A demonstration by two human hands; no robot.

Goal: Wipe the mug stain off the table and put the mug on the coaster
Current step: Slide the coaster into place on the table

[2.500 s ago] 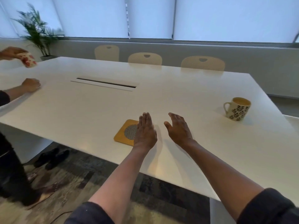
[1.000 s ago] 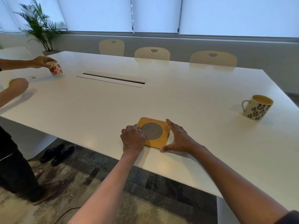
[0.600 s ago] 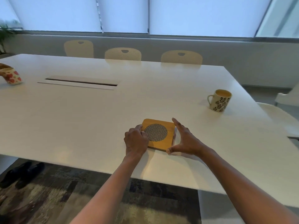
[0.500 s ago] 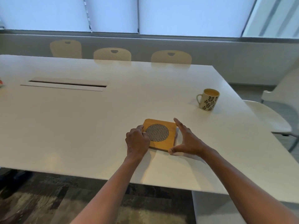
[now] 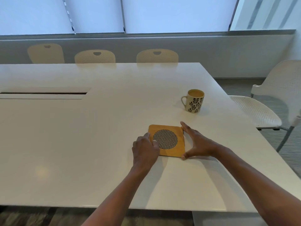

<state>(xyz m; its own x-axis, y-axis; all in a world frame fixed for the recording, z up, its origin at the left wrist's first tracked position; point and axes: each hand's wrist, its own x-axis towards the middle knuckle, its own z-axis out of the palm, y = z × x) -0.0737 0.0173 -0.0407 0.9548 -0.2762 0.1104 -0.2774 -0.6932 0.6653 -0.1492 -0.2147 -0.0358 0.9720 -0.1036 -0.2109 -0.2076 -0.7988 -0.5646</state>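
A square wooden coaster (image 5: pixel 175 150) with a round woven inset lies flat on the white table (image 5: pixel 81 144), near its front edge. My left hand (image 5: pixel 144 150) is curled against the coaster's left edge, thumb on top. My right hand (image 5: pixel 197 144) spans its right edge, forefinger at the far corner and thumb at the near corner. A cream mug (image 5: pixel 195 101) with dark leaf prints stands upright beyond and to the right of the coaster, apart from both hands, handle to the left. I cannot make out a stain around the mug.
A cable slot (image 5: pixel 44 93) is recessed in the table at the left. Three beige chairs (image 5: pixel 157 56) line the far side. A white perforated chair (image 5: pixel 267 110) stands off the table's right edge. Patterned carpet shows below the front edge.
Both hands have come down onto the coaster and slid it rightward along the table, closer to the mug. My view has swung right, and the other person with a red-patterned cup has left it.
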